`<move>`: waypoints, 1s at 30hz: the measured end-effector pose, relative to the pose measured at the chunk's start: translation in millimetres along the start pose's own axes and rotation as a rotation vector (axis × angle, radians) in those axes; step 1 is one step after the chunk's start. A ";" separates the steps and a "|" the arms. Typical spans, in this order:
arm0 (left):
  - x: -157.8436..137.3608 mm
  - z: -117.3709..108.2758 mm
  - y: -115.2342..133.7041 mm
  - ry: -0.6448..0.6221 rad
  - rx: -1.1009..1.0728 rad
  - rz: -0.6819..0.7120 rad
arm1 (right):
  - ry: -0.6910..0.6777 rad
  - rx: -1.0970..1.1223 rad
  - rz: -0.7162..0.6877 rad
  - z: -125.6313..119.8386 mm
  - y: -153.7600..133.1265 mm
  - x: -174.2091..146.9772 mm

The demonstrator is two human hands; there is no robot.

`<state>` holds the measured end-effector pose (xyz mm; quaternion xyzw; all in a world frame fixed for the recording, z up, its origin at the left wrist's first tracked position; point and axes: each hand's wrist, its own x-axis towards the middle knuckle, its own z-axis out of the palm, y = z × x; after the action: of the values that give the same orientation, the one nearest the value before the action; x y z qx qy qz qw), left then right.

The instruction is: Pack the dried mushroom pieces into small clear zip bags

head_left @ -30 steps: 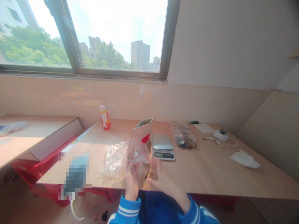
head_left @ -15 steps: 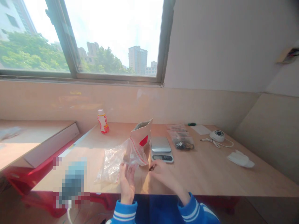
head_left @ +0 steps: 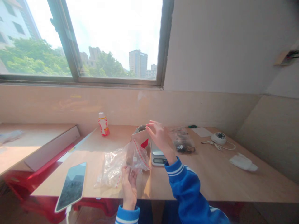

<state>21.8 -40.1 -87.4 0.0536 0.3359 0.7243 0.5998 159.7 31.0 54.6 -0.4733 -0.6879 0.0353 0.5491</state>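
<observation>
My left hand (head_left: 130, 183) has its fingers curled at the near edge of a clear zip bag (head_left: 113, 165) with a red seal line; a brownish shape shows through the plastic. Behind the bag stands a kraft paper pouch (head_left: 139, 136) with a red mark, its top open. At that top, my right hand (head_left: 160, 136) is raised with thumb and fingers apart, and nothing shows between them. Below my right hand lies a white kitchen scale (head_left: 159, 161) with a metal plate, partly hidden by my hand and wrist.
Right of the scale lies a clear bag of dark items (head_left: 183, 144). Further right are a white dome camera (head_left: 218, 137) with cable and a crumpled white wrapper (head_left: 243, 162). A bottle (head_left: 103, 125) stands at the back left. A plugged-in phone (head_left: 72, 183) overhangs the front left edge.
My right hand has moved from in front of the scale, where it pinched a small dark brown piece, up and forward to the pouch's top. That piece no longer shows. My left hand stays at the bag.
</observation>
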 end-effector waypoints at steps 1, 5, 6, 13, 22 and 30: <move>0.2 -0.1 -1.0 -0.003 0.006 0.000 | 0.038 0.037 0.002 -0.2 1.0 -7.4; -1.0 0.3 -6.5 -0.026 0.069 0.007 | 0.015 0.290 0.139 -2.1 11.8 -46.5; -1.5 0.5 -8.3 -0.044 0.089 0.007 | -0.057 0.352 0.201 -2.1 14.9 -56.2; -0.4 -4.9 -19.3 -0.226 0.355 0.132 | -0.500 0.516 0.398 1.2 22.5 -87.9; -3.2 -1.9 -13.4 -0.319 0.636 0.237 | -0.489 0.444 0.374 9.7 27.0 -94.1; -0.7 -6.0 3.9 -0.196 0.612 0.274 | -0.348 0.355 0.450 -30.6 47.3 -72.9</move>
<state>15.9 -43.5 -89.7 0.3447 0.4681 0.6553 0.4823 209.1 -7.7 -12.8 -0.4973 -0.6326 0.3553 0.4757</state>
